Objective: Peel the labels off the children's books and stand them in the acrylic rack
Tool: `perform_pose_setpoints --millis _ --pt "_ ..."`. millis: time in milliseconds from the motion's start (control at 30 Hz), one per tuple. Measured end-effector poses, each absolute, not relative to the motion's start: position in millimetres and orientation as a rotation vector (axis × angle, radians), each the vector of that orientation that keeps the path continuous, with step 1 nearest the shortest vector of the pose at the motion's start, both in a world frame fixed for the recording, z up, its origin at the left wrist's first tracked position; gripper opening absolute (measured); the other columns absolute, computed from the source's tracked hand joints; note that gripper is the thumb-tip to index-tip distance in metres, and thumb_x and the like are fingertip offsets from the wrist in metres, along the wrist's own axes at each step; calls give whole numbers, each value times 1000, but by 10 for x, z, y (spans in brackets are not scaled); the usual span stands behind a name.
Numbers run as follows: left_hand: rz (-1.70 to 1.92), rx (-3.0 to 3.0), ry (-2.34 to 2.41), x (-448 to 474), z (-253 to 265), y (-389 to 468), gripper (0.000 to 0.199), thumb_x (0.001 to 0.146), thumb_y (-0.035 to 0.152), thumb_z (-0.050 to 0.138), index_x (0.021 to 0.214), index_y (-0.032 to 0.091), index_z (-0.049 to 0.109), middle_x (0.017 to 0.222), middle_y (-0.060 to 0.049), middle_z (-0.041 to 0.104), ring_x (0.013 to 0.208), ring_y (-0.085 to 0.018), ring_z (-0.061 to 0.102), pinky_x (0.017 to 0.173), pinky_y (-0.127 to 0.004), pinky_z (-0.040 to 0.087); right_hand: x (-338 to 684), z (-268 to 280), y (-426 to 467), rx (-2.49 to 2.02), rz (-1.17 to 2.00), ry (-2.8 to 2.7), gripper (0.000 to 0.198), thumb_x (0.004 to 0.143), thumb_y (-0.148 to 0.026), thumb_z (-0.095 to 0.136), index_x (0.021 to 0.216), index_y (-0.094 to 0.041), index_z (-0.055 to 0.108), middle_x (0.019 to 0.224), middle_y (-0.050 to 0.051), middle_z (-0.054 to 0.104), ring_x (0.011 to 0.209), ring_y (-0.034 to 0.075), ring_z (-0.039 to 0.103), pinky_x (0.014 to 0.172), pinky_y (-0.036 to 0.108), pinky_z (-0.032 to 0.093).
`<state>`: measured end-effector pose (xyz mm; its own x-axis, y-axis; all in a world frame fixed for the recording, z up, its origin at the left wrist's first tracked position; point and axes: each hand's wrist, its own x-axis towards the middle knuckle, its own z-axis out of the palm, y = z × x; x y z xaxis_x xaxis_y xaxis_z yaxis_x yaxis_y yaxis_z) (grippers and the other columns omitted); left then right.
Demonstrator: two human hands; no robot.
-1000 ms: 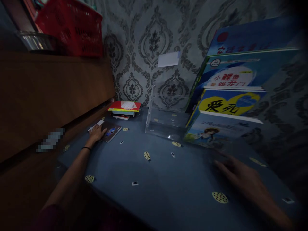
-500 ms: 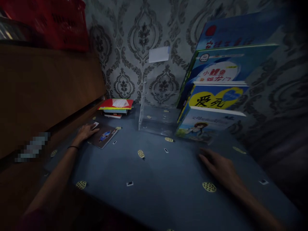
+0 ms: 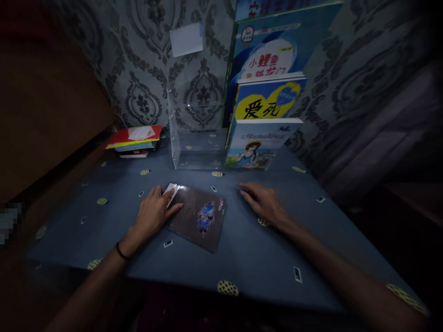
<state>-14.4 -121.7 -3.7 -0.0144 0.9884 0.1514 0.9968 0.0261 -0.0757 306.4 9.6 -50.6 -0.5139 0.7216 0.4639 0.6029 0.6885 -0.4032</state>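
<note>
A thin dark book (image 3: 199, 216) with a blue figure on its cover lies at the middle of the table, slightly turned. My left hand (image 3: 155, 210) grips its left edge, the thumb over the cover and a finger on a white label at the corner. To the right of the book, my right hand (image 3: 263, 203) hovers low over or rests on the tablecloth, empty, with its fingers loosely stretched toward the book. A clear acrylic rack (image 3: 197, 159) stands behind; its right part holds several upright books, the front one a pale-blue book (image 3: 256, 145) with a girl on it.
A small stack of books with a red and yellow one (image 3: 134, 134) on top sits at the back left. A wooden cabinet (image 3: 51, 97) borders the table on the left. The patterned tablecloth (image 3: 194, 272) ends at the near edge. Patterned wallpaper rises behind.
My left hand has brought the dark book from the left side toward the middle of the table. My right hand has come inward, nearer the book. The view has shifted too.
</note>
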Motion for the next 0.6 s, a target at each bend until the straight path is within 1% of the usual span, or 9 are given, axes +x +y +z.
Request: perform_pose_setpoints --millis 133,233,400,467,533,600 --pt "-25 -2066 -2148 -101 2 -1209 49 100 54 50 134 22 62 108 -12 62 99 -28 62 75 -34 51 3004 -441 -14 -954 324 -2320 31 98 -30 48 115 -19 72 109 11 78 97 27 75 86 41 61" --pt "16 -2059 -2159 -94 39 -1216 47 100 54 50 134 23 61 109 -11 61 99 -27 63 76 -33 50 2960 -400 -82 -931 368 -2320 31 100 -31 48 119 -21 71 111 10 77 100 26 74 89 41 60" --pt "105 -2076 -2212 64 130 -1222 47 101 53 49 134 22 60 108 -11 61 99 -27 64 75 -33 51 2920 -367 -125 -907 413 -2300 35 103 -36 44 118 -17 70 107 12 75 98 26 72 88 42 58" --pt "141 -2122 -2202 173 136 -1223 46 102 51 47 134 22 59 107 -11 61 94 -26 65 73 -32 51 2919 -348 -130 -908 409 -2284 37 104 -38 43 118 -16 69 104 12 74 97 25 70 87 42 57" --pt "146 -2195 -2162 288 110 -1220 44 103 48 45 134 21 59 106 -11 61 91 -26 65 71 -33 51 2933 -317 -128 -920 391 -2274 38 105 -39 42 116 -16 70 103 12 73 98 26 68 89 42 55" --pt "103 -2306 -2092 394 64 -1204 40 104 43 43 133 19 59 108 -12 61 92 -26 65 71 -34 53 2967 -280 -114 -948 369 -2280 38 105 -39 42 115 -16 70 104 12 73 100 27 67 91 43 53"
